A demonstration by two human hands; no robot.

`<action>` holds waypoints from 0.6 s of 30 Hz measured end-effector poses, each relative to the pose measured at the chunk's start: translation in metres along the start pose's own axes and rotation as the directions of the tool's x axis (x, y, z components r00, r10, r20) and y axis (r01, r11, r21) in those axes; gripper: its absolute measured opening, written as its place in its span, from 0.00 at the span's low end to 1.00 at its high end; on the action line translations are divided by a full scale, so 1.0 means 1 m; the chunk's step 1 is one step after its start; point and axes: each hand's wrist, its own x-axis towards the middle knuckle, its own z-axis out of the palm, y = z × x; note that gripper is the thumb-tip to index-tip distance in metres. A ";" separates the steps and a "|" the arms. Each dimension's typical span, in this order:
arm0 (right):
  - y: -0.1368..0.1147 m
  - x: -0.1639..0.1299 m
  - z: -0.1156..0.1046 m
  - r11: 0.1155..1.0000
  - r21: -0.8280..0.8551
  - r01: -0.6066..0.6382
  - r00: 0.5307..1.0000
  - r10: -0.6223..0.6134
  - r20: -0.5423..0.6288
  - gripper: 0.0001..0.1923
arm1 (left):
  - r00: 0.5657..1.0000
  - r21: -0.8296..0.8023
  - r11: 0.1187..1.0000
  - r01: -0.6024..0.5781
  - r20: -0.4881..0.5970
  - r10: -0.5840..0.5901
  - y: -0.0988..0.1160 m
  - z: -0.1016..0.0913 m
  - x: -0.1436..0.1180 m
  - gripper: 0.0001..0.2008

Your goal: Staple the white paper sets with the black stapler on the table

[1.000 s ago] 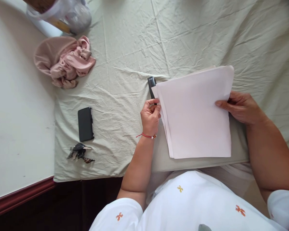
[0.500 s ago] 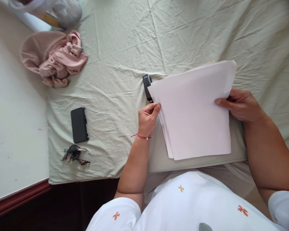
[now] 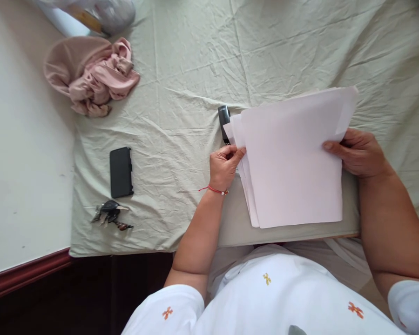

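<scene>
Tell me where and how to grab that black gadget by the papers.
Pinch the black gadget across its far end, probably from the left: its narrow body is uncovered there, while papers overlap it nearer the left hand.

Clock positions: read from center of view. Desk (image 3: 300, 51): covered in pale green cloth (image 3: 181, 95), wrinkled over most of its area. Laid directly on the cloth: at 12 o'clock, black stapler (image 3: 224, 120), near end partly hidden; at 9, black phone (image 3: 120, 172); at 8, just beside the phone, bunch of keys (image 3: 111, 209); at 10, crumpled pink fabric (image 3: 97, 79); at 11, translucent plastic item (image 3: 118, 16), cut off by the frame edge.
</scene>
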 end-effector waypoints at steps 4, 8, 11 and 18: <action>-0.001 0.000 0.001 1.000 -0.022 0.015 1.000 -0.015 -0.008 0.15 | 0.999 0.004 0.999 -0.034 -0.004 0.034 -0.002 0.000 0.001 0.19; 0.001 0.001 0.001 0.998 -0.045 0.032 0.999 -0.032 -0.009 0.15 | 0.999 -0.007 0.999 -0.053 -0.004 0.053 -0.005 -0.001 0.003 0.18; 0.003 0.002 0.001 0.999 -0.052 0.010 1.000 -0.010 0.012 0.16 | 0.999 -0.003 0.999 -0.043 0.008 0.043 -0.007 -0.002 0.003 0.18; 0.001 0.001 0.000 0.998 -0.053 0.023 1.000 -0.023 0.012 0.14 | 0.999 -0.012 0.999 -0.051 -0.017 0.051 0.002 0.002 0.000 0.24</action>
